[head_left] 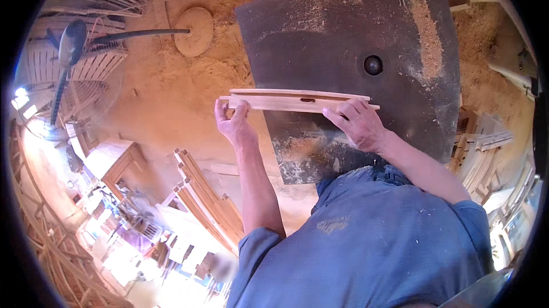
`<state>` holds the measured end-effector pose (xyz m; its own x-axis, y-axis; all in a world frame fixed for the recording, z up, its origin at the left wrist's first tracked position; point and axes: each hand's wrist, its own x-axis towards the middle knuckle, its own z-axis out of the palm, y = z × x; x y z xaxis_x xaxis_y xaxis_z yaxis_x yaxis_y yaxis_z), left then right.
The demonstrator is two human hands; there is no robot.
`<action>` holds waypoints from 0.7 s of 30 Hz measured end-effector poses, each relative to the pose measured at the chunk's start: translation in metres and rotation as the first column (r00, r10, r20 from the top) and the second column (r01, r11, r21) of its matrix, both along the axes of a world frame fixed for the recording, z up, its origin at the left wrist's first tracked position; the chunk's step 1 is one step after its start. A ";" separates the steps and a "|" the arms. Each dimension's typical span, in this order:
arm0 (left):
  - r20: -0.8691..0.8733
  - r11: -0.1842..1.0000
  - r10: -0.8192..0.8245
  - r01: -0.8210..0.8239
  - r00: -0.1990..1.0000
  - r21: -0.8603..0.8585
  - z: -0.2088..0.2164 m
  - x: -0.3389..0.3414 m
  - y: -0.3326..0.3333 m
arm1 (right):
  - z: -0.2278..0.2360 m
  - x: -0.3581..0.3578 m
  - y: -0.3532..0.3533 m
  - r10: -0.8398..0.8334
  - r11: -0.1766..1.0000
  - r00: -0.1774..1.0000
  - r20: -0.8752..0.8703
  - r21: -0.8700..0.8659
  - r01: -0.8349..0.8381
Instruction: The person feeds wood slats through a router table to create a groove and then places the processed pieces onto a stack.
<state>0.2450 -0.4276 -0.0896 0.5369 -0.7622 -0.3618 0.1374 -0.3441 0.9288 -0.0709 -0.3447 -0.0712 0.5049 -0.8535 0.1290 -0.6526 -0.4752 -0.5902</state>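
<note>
A pale wooden strip (274, 102) with a long groove and a short dark slot lies level between my hands, held in front of my body. My left hand (237, 125) pinches its left end, thumb and fingers closed on the wood. Near the other end, my right hand (361, 126) grips the strip with bent fingers. The strip's right part is above a dark, flat machine table (320, 50), and its left end reaches past the table's edge. A round black spindle (373, 65) stands in the table beyond the strip. Whether the strip touches the table I cannot tell.
Sawdust lies in a band on the table (429, 39) and over the floor (148, 96). To the left are a large fan (71, 45) and a round board (194, 30). Long wooden pieces (209, 199) are stacked left of me; more timber (483, 142) is at the right.
</note>
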 end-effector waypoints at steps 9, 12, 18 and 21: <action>-0.301 0.931 -0.214 0.102 0.929 -0.350 0.042 -0.025 0.046 | 0.017 -0.002 0.044 -0.341 0.940 0.928 -0.152 -0.050 0.337; -0.292 0.890 -0.304 0.161 0.907 -0.426 0.056 -0.026 0.054 | 0.026 0.003 0.073 -0.402 0.915 0.907 -0.125 -0.090 0.393; -0.371 0.829 -0.487 0.285 0.791 -0.480 0.081 -0.047 0.077 | 0.066 -0.006 0.141 -0.532 0.841 0.841 -0.100 -0.178 0.511; -0.314 0.829 -0.520 0.380 0.795 -0.411 0.089 -0.063 0.099 | 0.075 -0.015 0.198 -0.637 0.766 0.757 -0.145 -0.223 0.602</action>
<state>0.1823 -0.3288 -0.0004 -0.0344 -0.9856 -0.1653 0.4181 -0.1644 0.8934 -0.0858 -0.1471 0.0042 -0.0994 -0.9653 0.2415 -0.9296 0.0035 -0.3686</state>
